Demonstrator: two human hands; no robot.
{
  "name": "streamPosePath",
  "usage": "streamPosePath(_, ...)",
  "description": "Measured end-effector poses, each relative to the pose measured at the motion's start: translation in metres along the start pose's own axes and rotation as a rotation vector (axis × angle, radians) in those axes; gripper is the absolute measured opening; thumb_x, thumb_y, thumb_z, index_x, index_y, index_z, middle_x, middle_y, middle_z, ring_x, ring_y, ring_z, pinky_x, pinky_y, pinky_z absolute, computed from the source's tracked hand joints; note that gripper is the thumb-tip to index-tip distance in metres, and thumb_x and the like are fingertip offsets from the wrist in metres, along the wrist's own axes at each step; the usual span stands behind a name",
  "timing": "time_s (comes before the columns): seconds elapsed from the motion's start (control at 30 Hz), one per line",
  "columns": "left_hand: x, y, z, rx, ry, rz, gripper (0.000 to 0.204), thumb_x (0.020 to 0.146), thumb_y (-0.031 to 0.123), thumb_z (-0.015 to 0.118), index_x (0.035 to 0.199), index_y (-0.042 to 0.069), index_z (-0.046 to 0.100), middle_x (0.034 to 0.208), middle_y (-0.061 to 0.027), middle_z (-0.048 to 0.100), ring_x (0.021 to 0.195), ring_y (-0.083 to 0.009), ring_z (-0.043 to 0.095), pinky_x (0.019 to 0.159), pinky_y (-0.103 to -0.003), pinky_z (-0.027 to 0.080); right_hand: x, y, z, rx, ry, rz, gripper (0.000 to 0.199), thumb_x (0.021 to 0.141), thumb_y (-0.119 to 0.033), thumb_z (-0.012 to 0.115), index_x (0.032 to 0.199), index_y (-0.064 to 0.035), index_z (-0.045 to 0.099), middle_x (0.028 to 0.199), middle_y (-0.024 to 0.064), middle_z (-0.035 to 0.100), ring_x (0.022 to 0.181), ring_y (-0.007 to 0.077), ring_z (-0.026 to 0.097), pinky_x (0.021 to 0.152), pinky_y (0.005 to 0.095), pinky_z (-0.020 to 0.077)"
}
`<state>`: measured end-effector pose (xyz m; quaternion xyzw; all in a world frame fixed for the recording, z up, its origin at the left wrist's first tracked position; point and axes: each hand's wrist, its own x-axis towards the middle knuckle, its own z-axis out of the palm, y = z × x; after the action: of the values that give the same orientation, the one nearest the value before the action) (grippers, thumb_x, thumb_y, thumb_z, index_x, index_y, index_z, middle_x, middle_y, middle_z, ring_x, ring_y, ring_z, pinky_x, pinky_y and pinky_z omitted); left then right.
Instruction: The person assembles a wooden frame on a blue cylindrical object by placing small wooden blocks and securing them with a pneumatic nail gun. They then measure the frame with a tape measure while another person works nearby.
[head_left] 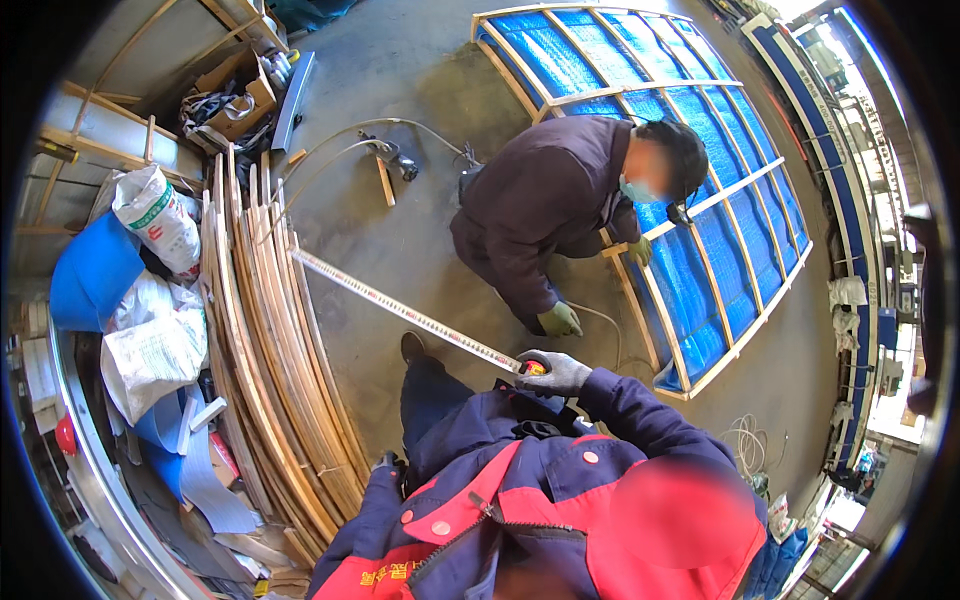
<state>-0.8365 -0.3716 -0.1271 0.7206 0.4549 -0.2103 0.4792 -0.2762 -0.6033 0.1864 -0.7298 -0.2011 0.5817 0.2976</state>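
Right hand, in a grey glove, closed around a tape measure case near the middle of the view, just above the dark blue and red jacket. Tape blade drawn out from the case, running up and left across the concrete floor, far end resting on the stack of curved wooden strips standing at left. Left hand low beside the jacket, close against the stack, mostly hidden; cannot tell how far open or whether holding anything.

Farther off, a second person in a dark jacket crouching on the floor, one green-gloved hand pressed to the ground near the tape case, the other glove on the edge of a curved wooden frame covered in blue sheeting at right. White sacks and blue sheets heaped at far left. Power tool with hoses lying on the floor beyond the strips.
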Motion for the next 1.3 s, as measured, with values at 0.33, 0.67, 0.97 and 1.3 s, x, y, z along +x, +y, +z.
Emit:
streamPosePath(0.33, 0.181, 0.022, -0.275, -0.721, 0.206, -0.305, 0.019, 0.097, 0.032, 0.067, 0.085, 0.019, 0.06, 0.063, -0.006, 0.059, 0.05, -0.0254, 0.06, 0.039, -0.046, 0.045, 0.069, -0.102, 0.041, 0.265, 0.173, 0.12, 0.061, 0.087, -0.046, 0.08, 0.129, -0.0046, 0.065, 0.105, 0.0057, 0.072, 0.089, 0.013, 0.066, 0.081, 0.0301, 0.0551)
streamPosePath(0.67, 0.301, 0.196, -0.431, -1.056, 0.009, -0.294, 0.016, 0.1, 0.035, 0.064, 0.098, 0.019, 0.064, 0.073, -0.0047, 0.06, 0.053, -0.023, 0.055, 0.045, -0.039, 0.046, 0.195, -0.178, -0.004, 0.799, 0.273, 0.132, 0.039, 0.097, -0.048, 0.068, 0.097, -0.0089, 0.069, 0.077, -0.0006, 0.063, 0.064, 0.0119, 0.057, 0.058, 0.0304, 0.0458)
streamPosePath(0.97, 0.245, 0.226, -0.467, 0.209, -0.186, -0.141, 0.023, 0.098, 0.039, 0.055, 0.087, 0.022, 0.066, 0.069, -0.0052, 0.062, 0.064, -0.0279, 0.064, 0.05, -0.046, 0.05, 0.298, -0.23, -0.108, 1.036, 0.33, 0.125, 0.041, 0.098, -0.051, 0.065, 0.091, -0.0098, 0.067, 0.071, 0.0007, 0.06, 0.057, 0.0145, 0.057, 0.051, 0.0344, 0.0454)
streamPosePath(1.3, 0.464, 0.425, -0.541, 0.458, -0.325, 0.052, 0.019, 0.1, 0.036, 0.052, 0.096, 0.025, 0.068, 0.075, -0.0066, 0.064, 0.069, -0.0288, 0.064, 0.055, -0.045, 0.051, 0.337, -0.214, -0.213, 1.71, 0.487, 0.22, 0.043, 0.098, -0.053, 0.065, 0.09, -0.0109, 0.062, 0.072, 0.0071, 0.061, 0.06, 0.0236, 0.065, 0.056, 0.0391, 0.0552)
